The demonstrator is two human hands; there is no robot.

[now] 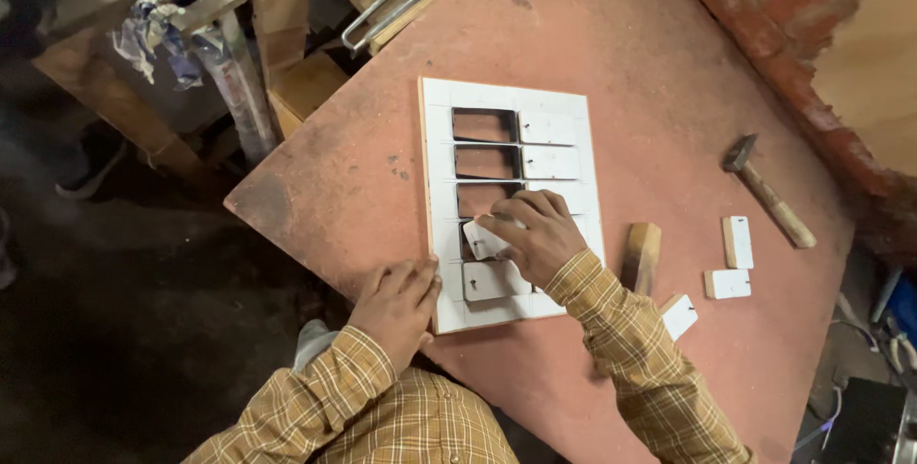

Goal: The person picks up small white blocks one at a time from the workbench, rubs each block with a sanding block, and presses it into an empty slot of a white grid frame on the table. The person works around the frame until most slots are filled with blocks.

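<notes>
A white rectangular panel (439,168) with two columns of rectangular cut-outs lies on a reddish table (621,53). The upper left openings are dark and unfilled; the others hold white rectangular inserts. My right hand (540,235) presses a white insert (482,239) tilted over a left-column opening, fingers curled on it. My left hand (396,306) rests flat on the panel's near left corner, fingers together, holding nothing.
A hammer (769,192) lies at the right, near a brick wall. A wooden block (642,254) and three loose white inserts (737,241) (728,283) (679,316) sit right of the panel. Metal rods and wooden clutter stand beyond the table's far left edge.
</notes>
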